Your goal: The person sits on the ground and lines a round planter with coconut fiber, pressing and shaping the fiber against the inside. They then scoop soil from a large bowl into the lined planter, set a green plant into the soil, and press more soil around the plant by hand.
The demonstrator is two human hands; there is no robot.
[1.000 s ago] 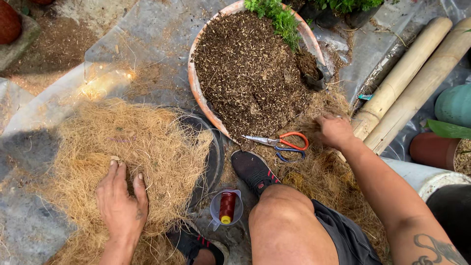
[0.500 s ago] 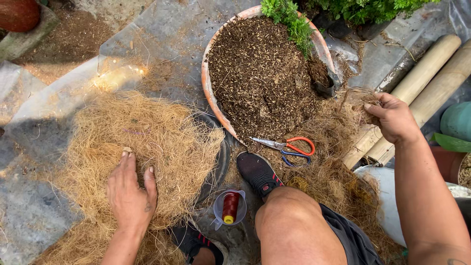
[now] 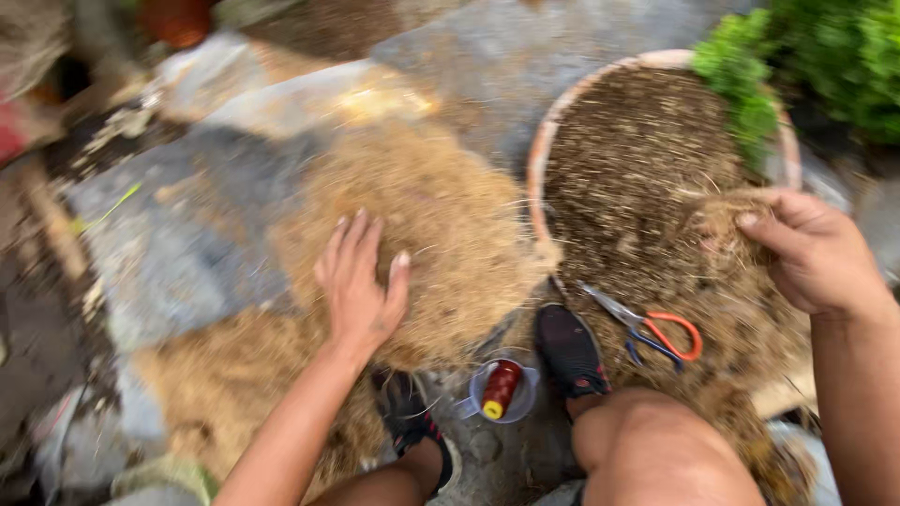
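My left hand (image 3: 359, 281) lies flat, fingers spread, on a big heap of tan coconut fibre (image 3: 427, 225) on grey plastic sheeting. My right hand (image 3: 814, 251) is closed on a tuft of fibre (image 3: 727, 220) lifted over the near edge of a round terracotta basin (image 3: 548, 141) filled with brown husk chips. Orange-handled scissors (image 3: 656, 328) lie on loose fibre just below my right hand. The picture is blurred by motion.
A small clear cup holding a red thread spool (image 3: 502, 389) stands between my dark shoes (image 3: 570, 351). My bare knee (image 3: 656, 450) fills the lower middle. Green plants (image 3: 825, 66) grow at the top right. Grey sheeting (image 3: 187, 234) spreads left.
My right hand has come leftward and nearer with a tuft of fibre in it. The view has swung left; my left hand stays pressed on the heap.
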